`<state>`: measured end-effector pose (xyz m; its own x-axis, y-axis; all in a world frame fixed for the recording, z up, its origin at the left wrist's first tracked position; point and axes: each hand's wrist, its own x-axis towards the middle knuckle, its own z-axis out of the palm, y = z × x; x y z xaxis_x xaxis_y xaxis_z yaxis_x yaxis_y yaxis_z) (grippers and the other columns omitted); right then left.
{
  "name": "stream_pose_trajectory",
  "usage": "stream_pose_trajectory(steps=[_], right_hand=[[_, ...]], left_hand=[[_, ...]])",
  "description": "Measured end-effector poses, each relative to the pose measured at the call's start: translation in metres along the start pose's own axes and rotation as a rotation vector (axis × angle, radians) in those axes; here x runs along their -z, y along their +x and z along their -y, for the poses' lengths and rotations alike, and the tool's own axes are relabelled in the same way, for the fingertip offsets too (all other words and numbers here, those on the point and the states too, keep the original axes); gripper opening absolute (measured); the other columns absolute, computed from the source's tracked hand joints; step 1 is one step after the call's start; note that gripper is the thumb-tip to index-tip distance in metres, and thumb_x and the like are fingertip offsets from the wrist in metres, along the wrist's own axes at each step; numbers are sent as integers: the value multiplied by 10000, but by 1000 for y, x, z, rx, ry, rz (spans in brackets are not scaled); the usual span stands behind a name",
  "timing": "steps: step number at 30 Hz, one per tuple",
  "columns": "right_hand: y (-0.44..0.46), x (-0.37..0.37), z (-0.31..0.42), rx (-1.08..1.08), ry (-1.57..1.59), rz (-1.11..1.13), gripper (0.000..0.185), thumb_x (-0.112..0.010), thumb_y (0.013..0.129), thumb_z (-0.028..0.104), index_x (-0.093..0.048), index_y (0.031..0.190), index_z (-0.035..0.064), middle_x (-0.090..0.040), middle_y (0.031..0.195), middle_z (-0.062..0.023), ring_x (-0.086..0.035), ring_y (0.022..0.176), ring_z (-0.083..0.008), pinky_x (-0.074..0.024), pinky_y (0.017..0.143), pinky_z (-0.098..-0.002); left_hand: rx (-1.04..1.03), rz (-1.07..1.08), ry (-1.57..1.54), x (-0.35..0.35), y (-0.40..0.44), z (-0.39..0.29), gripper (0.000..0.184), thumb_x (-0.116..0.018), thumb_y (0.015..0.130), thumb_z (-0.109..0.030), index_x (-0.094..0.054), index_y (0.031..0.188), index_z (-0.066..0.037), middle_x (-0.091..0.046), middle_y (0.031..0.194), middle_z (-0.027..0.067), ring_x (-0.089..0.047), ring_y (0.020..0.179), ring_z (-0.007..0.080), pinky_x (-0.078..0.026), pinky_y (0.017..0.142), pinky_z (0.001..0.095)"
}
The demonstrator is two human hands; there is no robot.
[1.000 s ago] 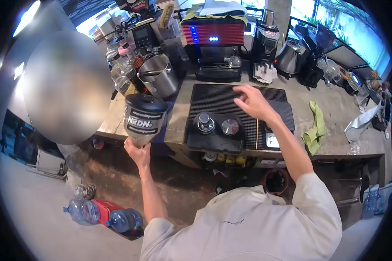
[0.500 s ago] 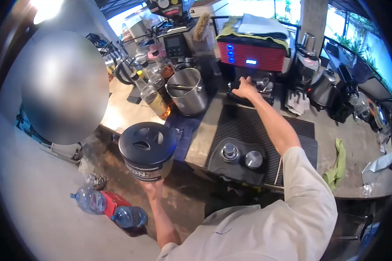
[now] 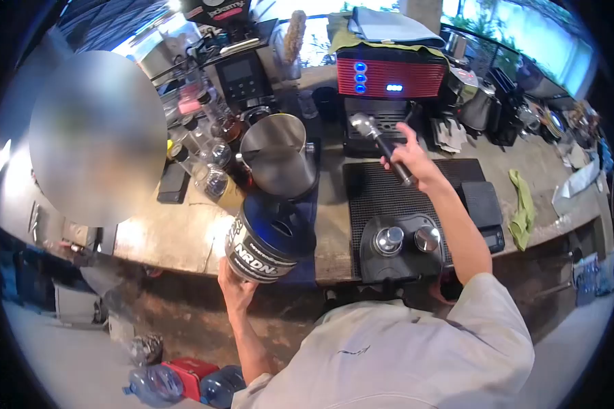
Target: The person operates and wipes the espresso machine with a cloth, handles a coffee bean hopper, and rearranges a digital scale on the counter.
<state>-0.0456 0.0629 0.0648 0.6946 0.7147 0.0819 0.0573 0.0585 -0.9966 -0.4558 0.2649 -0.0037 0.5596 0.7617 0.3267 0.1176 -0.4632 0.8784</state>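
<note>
My left hand (image 3: 237,286) is closed under and around the lower side of a round tub (image 3: 260,253) with a dark lid and white NRDN lettering, holding it up at the counter's front edge. The tub's lid has cut-out openings and tilts slightly. In my right hand (image 3: 413,162) is a portafilter (image 3: 382,140), gripped by its black handle, its metal head pointing up and left. It is held in front of the red espresso machine (image 3: 392,76), apart from it. Below my right forearm, two metal tampers (image 3: 389,240) sit in a black tamping station (image 3: 402,267).
A steel bucket (image 3: 274,140) stands beside glass bottles (image 3: 215,180) and a grinder (image 3: 242,78). A ribbed black mat (image 3: 368,198), a scale (image 3: 483,204) and a green cloth (image 3: 522,208) lie on the counter. Water jugs (image 3: 153,383) stand below. A blurred oval hides the left side.
My right hand has come back from the espresso machine with the portafilter. The tub in my left hand has moved right, closer to the steel bucket, and is turned. The view has shifted.
</note>
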Motion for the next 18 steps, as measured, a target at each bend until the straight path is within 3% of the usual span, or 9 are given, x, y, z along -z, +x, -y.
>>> stream_pose_trajectory(steps=[1,4,8,9,11,12,16,18], right_hand=[[-5,3,0,-152,174,-54,353,-548,854,45,-496,1200,-4,-584,854,-91,-616,768,-257,-524,783,-352],[-5,29,-32,-511,1400,430,309,-540,854,50,-501,1155,-11,-584,872,-93,-594,814,-216,-514,748,-302],[-6,22,-26,-387,1614,548,211,-550,854,76,-543,1053,7,-569,884,-89,-591,803,-210,-521,737,-302],[-3,17,-22,-381,1612,550,211,-550,854,76,-543,1053,7,-569,884,-89,-591,803,-210,-521,737,-302],[10,6,-12,-361,1427,321,121,-556,850,80,-558,959,26,-581,890,-96,-600,829,-228,-524,790,-354],[17,2,-7,-348,1334,211,79,-559,848,81,-565,912,36,-587,893,-100,-605,841,-237,-526,817,-380],[51,-8,-18,-313,1096,162,32,-557,839,52,-572,867,49,-603,905,-111,-612,888,-263,-509,891,-453],[62,-11,-20,-307,1131,168,38,-557,835,43,-571,869,52,-607,907,-117,-613,898,-270,-508,899,-460]], left_hand=[[-43,12,72,1,2,8,647,-848,650,-341,-566,1098,31,-589,1002,106,-592,927,234,-479,837,374],[-149,66,202,1,5,22,633,-846,635,-334,-557,1062,34,-560,957,107,-580,886,244,-477,802,376],[23,37,-51,-1,11,20,607,-843,597,-244,-558,1060,28,-560,982,144,-573,906,322,-464,807,420],[17,56,114,3,14,17,611,-834,594,-209,-550,1082,23,-557,1002,154,-563,932,343,-459,823,434],[2,91,453,10,17,10,629,-817,586,-138,-533,1126,14,-551,1041,173,-542,983,385,-447,855,462],[-6,89,458,10,18,7,629,-817,586,-138,-533,1126,14,-551,1041,173,-542,983,385,-447,855,462],[-74,76,674,11,12,-4,703,-798,569,-61,-485,1196,2,-537,1127,184,-519,1068,387,-443,921,455],[-83,114,792,14,10,-8,799,-807,576,-59,-439,1283,-13,-521,1190,188,-499,1118,391,-433,962,450]])
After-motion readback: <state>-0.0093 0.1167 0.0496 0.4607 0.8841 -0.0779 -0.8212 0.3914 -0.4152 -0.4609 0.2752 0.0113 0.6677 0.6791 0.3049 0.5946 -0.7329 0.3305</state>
